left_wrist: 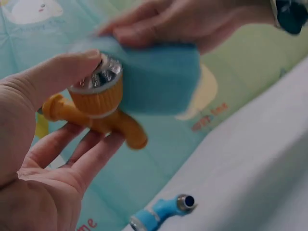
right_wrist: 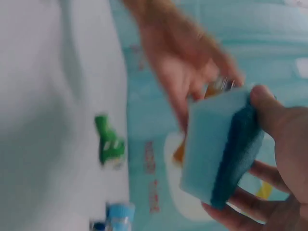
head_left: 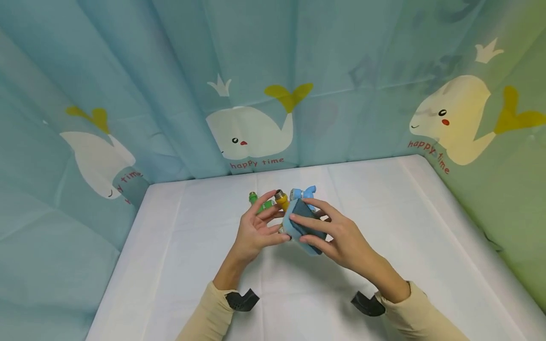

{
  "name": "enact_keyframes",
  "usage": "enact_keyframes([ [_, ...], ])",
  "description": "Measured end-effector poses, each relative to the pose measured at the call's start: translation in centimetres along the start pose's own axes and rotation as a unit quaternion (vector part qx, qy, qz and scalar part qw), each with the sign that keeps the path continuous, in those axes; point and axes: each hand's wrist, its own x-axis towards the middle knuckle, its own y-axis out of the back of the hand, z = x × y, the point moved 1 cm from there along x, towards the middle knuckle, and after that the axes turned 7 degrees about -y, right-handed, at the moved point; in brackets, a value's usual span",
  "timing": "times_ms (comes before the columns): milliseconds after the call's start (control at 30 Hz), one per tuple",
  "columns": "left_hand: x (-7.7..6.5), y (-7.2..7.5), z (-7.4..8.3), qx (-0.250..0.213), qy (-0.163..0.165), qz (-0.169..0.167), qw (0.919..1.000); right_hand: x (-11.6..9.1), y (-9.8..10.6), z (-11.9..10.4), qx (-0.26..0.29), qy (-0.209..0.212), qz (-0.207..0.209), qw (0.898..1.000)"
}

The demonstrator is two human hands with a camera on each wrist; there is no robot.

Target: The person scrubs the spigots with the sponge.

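My left hand pinches an orange-yellow faucet with a silver knob end, thumb on the metal cap and fingers under the body. A blue sponge with a darker scouring side is gripped by my right hand. In the left wrist view the sponge lies against or just behind the faucet's knob; whether they touch is hard to tell from the blur. The right wrist view shows the sponge in front, hiding most of the faucet. Both things are held above the table.
A green faucet and a blue faucet lie on the white-covered table, beyond the hands. Behind the table hangs a blue-green curtain printed with whales. Each wrist wears a black mount.
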Motion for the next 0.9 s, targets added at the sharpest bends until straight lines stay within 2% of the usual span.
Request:
enact_keyframes([
  [67, -0.1, 0.0, 0.1, 0.003, 0.006, 0.001, 1.0, -0.1, 0.0, 0.6, -0.029, -0.008, -0.002, 1.0],
  [167, -0.1, -0.1, 0.1, 0.0, 0.008, -0.005, 1.0, 0.0, 0.2, 0.9, -0.015, -0.016, 0.001, 1.0],
  [300, 0.1, -0.2, 0.2, 0.003, -0.006, -0.019, 0.9998, 0.4, 0.4, -0.1, 0.017, 0.023, -0.005, 1.0],
  [400, -0.1, -0.2, 0.3, 0.001, -0.01, -0.028, 0.9995, 0.6, 0.4, 0.1, -0.027, 0.047, -0.012, 0.998],
  [500, -0.4, -0.1, 0.4, -0.017, -0.001, -0.026, 0.9995, 0.2, 0.4, 1.1, -0.086, 0.037, -0.008, 0.996],
  [600, -0.5, -0.1, 0.4, -0.037, 0.001, -0.017, 0.9992, -0.2, 0.6, 2.1, -0.125, 0.02, 0.014, 0.992],
  [700, -0.4, 0.0, 0.4, -0.041, -0.001, -0.004, 0.9992, -0.3, 0.8, 2.0, -0.096, 0.009, 0.04, 0.995],
  [800, -0.3, -0.1, 0.4, -0.041, -0.003, 0.004, 0.9991, -0.2, 0.5, 1.2, -0.047, 0.012, 0.042, 0.998],
  [900, -0.2, -0.3, 0.4, -0.055, 0.005, 0.014, 0.9984, -0.6, 0.1, 1.2, -0.055, 0.016, 0.033, 0.998],
])
